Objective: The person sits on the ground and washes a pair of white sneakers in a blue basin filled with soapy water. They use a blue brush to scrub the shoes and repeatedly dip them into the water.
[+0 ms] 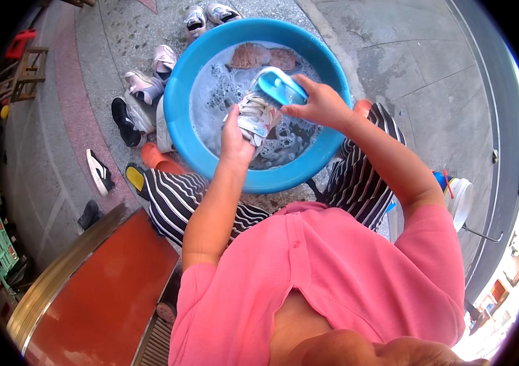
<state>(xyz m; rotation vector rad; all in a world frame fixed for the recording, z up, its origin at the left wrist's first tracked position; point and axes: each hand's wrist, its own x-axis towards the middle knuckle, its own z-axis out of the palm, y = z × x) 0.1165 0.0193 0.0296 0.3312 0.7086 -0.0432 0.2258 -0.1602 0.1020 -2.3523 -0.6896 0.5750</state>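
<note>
A round blue plastic basin (259, 180) of sudsy water stands between my knees. Over the water my left hand (235, 144) grips a white lace-up sneaker (256, 120) by its side, laces facing up. My right hand (321, 103) is closed around a light blue scrub brush (278, 87), tilted just above the sneaker. Whether the bristles touch the shoe is hard to tell. At the basin's far side, brownish-pink soaked items (259, 56), perhaps shoes or cloth, lie partly under the foam.
Several sneakers (142, 84) crowd the basin's left side, with a white pair (211, 17) behind it. Further left lies a black-and-white shoe (99, 173). An orange-red panel (108, 293) rises at my lower left. A white bucket (460, 201) stands to my right.
</note>
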